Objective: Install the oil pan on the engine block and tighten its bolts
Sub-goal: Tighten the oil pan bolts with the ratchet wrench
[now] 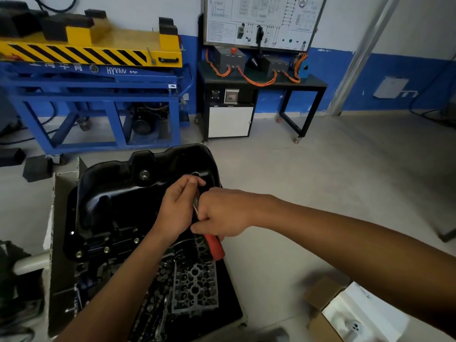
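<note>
A black oil pan sits on top of the engine block, with several bolt heads showing along its near flange. My right hand grips a ratchet wrench with a red handle at the pan's right edge. My left hand holds the metal head end of the wrench, fingers curled round it. The wrench's socket and the bolt under it are hidden by my hands.
A grey metal gasket-like plate and loose parts lie in a black tray below the engine. An open cardboard box stands at the lower right. A blue and yellow lift and a black bench stand behind.
</note>
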{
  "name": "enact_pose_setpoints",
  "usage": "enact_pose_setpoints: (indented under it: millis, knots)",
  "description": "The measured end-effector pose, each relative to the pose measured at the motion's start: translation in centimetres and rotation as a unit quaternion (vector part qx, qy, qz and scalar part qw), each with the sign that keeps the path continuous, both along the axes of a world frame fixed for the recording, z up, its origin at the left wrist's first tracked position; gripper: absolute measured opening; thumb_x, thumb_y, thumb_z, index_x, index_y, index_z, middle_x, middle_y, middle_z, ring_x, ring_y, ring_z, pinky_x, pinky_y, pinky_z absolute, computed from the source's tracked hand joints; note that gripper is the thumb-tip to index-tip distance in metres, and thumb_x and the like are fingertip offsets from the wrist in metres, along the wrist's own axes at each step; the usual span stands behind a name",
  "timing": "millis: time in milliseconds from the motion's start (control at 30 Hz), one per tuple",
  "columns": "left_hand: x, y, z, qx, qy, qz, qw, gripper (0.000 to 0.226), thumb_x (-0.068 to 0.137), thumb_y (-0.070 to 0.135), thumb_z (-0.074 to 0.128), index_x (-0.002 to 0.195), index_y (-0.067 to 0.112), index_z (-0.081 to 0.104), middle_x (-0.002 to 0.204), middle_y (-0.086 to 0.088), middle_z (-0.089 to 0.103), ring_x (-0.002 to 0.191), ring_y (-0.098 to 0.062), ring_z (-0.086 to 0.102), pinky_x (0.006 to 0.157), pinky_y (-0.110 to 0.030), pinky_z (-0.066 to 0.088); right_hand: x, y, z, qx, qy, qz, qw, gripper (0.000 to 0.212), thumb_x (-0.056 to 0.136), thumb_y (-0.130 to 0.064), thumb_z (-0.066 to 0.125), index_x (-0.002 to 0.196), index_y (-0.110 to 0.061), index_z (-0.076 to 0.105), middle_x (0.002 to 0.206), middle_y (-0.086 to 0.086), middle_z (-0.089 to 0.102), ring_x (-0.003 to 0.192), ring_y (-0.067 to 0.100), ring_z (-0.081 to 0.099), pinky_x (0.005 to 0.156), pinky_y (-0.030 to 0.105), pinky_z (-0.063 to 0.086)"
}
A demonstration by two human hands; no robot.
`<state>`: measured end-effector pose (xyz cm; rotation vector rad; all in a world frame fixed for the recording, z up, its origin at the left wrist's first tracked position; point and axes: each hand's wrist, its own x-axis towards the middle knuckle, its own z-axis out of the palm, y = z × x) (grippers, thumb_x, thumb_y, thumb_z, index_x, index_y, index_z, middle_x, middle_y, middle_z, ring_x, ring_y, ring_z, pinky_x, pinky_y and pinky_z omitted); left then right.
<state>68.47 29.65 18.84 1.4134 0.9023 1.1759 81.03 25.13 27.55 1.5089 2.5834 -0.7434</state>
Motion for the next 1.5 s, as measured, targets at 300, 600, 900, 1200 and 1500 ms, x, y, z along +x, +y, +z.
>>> enact_pose_setpoints:
  millis: [300, 600, 900, 1200, 1500]
  knots:
    - [-0.3, -0.1, -0.1, 0.002, 0.031, -0.041, 0.999, 0.033, 0.108, 0.013, 0.037, 0.096, 0.015, 0.068, 0.065, 0.012, 0.058, 0.066, -0.007, 0.052, 0.067, -0.025, 0.043, 0.2, 0.1, 0.2, -0.038, -0.060, 0.000, 0.997, 0.046, 0.100, -0.029, 0.055, 0.062, -0.004, 0.062, 0.066, 0.016, 0.069, 0.050, 0.019, 0.054, 0.056, 0.030, 0.047]
    - [-0.1, -0.6, 0.8, -0.027, 0.015, -0.084, 0.996, 0.034, 0.108, 0.010, 0.034, 0.108, -0.006, 0.064, 0.082, -0.010, 0.067, 0.072, -0.008, 0.063, 0.066, -0.017, 0.050, 1.4, 1.6, 1.5, -0.061, -0.205, -0.022, 0.977, 0.046, 0.097, -0.043, 0.060, 0.068, -0.007, 0.063, 0.061, 0.007, 0.068, 0.048, 0.011, 0.057, 0.044, 0.016, 0.042]
    - [0.9, -1.1, 1.5, -0.062, 0.056, -0.155, 0.984, 0.032, 0.109, 0.013, 0.033, 0.120, 0.001, 0.061, 0.053, 0.016, 0.055, 0.047, 0.003, 0.047, 0.052, -0.008, 0.038, 2.6, 3.3, 1.7, 0.193, -0.270, -0.063, 0.941, 0.021, 0.091, -0.024, 0.067, 0.086, -0.020, 0.047, 0.071, -0.002, 0.035, 0.055, 0.013, 0.037, 0.047, 0.028, 0.024]
    - [0.0, -0.2, 1.4, -0.051, 0.060, -0.155, 0.985, 0.034, 0.107, 0.023, 0.040, 0.112, 0.004, 0.067, 0.056, 0.006, 0.044, 0.051, -0.007, 0.036, 0.051, -0.016, 0.032, 3.8, 2.7, 1.8, 0.196, -0.211, -0.062, 0.956, 0.046, 0.089, -0.040, 0.066, 0.062, -0.023, 0.033, 0.066, -0.002, 0.037, 0.053, 0.015, 0.038, 0.047, 0.027, 0.024]
    - [0.0, 0.8, 0.7, -0.011, 0.026, -0.071, 0.997, 0.036, 0.107, 0.018, 0.042, 0.091, 0.004, 0.070, 0.078, -0.014, 0.067, 0.076, -0.022, 0.061, 0.072, -0.032, 0.049, 1.1, 0.4, 1.0, -0.026, -0.071, -0.005, 0.997, 0.045, 0.089, -0.034, 0.073, 0.057, -0.004, 0.060, 0.044, -0.004, 0.047, 0.040, 0.011, 0.039, 0.043, 0.015, 0.034]
